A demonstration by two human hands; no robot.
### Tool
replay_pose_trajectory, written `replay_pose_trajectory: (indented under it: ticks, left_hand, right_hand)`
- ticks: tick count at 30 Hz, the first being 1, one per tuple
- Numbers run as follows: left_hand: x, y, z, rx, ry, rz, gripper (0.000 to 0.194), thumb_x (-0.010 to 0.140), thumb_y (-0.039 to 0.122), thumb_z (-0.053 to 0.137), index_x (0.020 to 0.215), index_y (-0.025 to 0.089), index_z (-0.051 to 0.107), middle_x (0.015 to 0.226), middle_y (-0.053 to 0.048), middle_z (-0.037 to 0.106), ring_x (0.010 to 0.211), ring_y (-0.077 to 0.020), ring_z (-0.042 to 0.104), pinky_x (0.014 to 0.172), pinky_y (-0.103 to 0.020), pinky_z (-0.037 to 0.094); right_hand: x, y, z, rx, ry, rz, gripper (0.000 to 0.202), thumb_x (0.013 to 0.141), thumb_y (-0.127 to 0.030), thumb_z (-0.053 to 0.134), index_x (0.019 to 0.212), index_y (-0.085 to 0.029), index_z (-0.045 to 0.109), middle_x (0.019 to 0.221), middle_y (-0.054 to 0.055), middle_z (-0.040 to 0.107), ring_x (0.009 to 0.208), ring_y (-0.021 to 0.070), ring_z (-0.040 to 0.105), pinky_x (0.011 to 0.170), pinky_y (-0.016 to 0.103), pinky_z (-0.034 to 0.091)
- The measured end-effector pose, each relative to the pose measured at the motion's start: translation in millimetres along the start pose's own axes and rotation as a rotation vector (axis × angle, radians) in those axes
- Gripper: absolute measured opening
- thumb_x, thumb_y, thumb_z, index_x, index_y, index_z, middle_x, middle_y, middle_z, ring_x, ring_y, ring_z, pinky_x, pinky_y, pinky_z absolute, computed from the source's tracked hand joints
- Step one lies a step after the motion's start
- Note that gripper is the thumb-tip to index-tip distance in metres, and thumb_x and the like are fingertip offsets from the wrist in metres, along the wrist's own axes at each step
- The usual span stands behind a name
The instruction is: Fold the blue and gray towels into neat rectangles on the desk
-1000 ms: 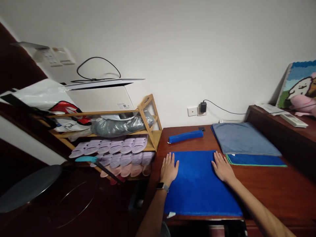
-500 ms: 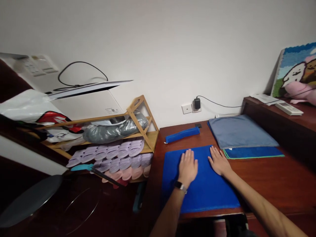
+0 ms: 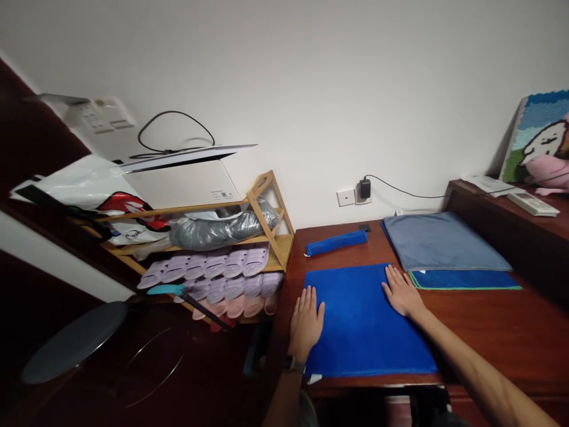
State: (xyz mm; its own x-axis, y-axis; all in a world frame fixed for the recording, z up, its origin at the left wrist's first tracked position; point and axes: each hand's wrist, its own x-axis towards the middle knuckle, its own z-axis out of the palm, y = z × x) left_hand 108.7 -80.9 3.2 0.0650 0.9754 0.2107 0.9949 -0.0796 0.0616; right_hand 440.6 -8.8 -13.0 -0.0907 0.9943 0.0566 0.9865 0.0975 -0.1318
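Observation:
A bright blue cloth [image 3: 362, 326] lies flat and spread on the dark red-brown table [image 3: 480, 320]. My left hand [image 3: 306, 320] rests palm down on the cloth's left edge, fingers stretched out, a watch on its wrist. On the right edge, near the upper corner, lies my right hand [image 3: 402, 292], also flat with its fingers apart. Behind the cloth sits a narrow folded blue cloth [image 3: 336, 243]. To the right is a flat grey cloth [image 3: 444, 242], which partly covers a blue cloth with a green border [image 3: 471, 280].
A wooden rack [image 3: 280, 252] with several lilac and pink slippers [image 3: 235, 264] stands left of the table. A black plug [image 3: 365, 188] is in the wall. At right, a raised shelf holds a white remote [image 3: 532, 203] and a pink plush toy [image 3: 549, 172]. A grey round seat [image 3: 75, 341] is at lower left.
My left hand has moved left from the upper middle of the blue cloth to its left edge. My right hand stays at the right edge. The view has shifted slightly left.

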Motion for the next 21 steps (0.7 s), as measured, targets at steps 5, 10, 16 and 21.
replay_pose_trajectory:
  ticks: [5,10,16,21]
  left_hand:
    - [-2,4,6.6,0.010,0.044,-0.007,0.062,0.109,0.042,0.031,0.160,0.008,0.039,0.166,-0.016,0.037,0.155,-0.0280,0.033,0.126,-0.048,0.033]
    - [-1,5,12.2,0.003,0.115,0.010,0.063,0.109,0.044,0.033,0.161,0.011,0.038,0.164,-0.017,0.040,0.154,-0.0291,0.036,0.125,-0.050,0.035]
    - [-2,9,0.0,0.017,0.169,0.045,0.060,0.109,0.039,0.032,0.161,0.011,0.038,0.162,-0.017,0.044,0.152,-0.0300,0.041,0.124,-0.054,0.036]
    - [-7,102,-12.4,-0.110,0.121,0.246,0.059,0.111,0.041,0.029,0.161,0.013,0.037,0.164,-0.013,0.042,0.154,-0.0267,0.036,0.125,-0.050,0.036]
  right_hand:
    - [-24,-8,-13,-0.035,0.026,0.055,0.071,0.105,-0.042,0.018,0.164,-0.003,0.028,0.172,0.014,0.022,0.160,0.0260,0.020,0.130,0.046,0.016]
    - [-77,-16,0,0.028,0.025,0.088,0.073,0.105,-0.047,0.015,0.165,-0.007,0.028,0.172,0.011,0.025,0.160,0.0263,0.020,0.130,0.048,0.018]
    - [-91,-22,3,0.053,0.017,0.080,0.074,0.105,-0.048,0.017,0.164,-0.006,0.028,0.171,0.010,0.028,0.160,0.0282,0.019,0.130,0.048,0.017]
    - [-88,-13,2,0.097,0.013,0.046,0.074,0.105,-0.049,0.022,0.163,-0.005,0.030,0.170,0.011,0.028,0.159,0.0285,0.023,0.130,0.049,0.021]
